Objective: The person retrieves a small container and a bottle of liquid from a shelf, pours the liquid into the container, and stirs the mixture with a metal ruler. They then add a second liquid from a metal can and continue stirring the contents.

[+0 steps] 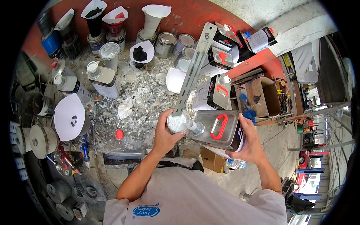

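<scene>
Holding can point(216, 140), spout point(197, 128) at cup point(173, 131) rim; ruler point(194, 70) projecting past edge.

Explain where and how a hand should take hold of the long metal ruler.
Grip the long metal ruler across its edges near the holed end, probably from above: its flat face turns toward the camera, and the other end sits in the cup.

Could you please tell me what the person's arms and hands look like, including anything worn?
The left hand and right hand wear no gloves, and no watch shows. The forearms are uncovered; the pale grey shirt has short sleeves and a blue oval mark.
</scene>
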A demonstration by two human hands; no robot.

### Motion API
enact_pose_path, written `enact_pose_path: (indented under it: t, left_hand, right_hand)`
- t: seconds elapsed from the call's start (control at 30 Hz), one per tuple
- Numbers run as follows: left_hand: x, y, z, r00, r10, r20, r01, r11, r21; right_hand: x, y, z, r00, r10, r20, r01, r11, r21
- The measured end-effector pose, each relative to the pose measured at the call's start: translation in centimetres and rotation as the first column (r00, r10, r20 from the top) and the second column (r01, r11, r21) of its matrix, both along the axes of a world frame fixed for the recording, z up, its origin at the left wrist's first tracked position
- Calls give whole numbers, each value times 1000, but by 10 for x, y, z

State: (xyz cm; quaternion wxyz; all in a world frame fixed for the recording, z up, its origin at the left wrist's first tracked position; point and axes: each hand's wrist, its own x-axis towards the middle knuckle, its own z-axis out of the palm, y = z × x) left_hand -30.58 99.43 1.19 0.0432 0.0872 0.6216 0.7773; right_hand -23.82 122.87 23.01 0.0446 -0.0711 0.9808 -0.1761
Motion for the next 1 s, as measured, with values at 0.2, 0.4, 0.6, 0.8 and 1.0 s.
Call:
enact_pose_path:
  t: [0.2, 0.4, 0.6, 0.8, 1.0]
  left_hand:
    - [1, 5, -1, 999, -4, 44, 1, 998, 68]
    - [-4, 10, 10, 992, -47, 113, 36, 995, 92]
    - [-12, -8, 23, 994, 10, 108, -11, 1000, 11]
    - [-11, -28, 40, 987, 109, 120, -101, 993, -68]
    - [-2, -44, 53, 966, 186, 182, -175, 982, -78]
  right_hand:
    - [7, 8, -9, 999, -28, -17, 28, 999, -31]
    - [36, 35, -43, 985, -151, -81, 132, 971, -198]
    - [79, 77, -90, 864, -503, -13, 388, 683, -619]
    - [80, 116, -106, 632, -772, -61, 452, 432, -781]
    - [42, 191, -171, 360, -867, -344, 510, 492, -706]
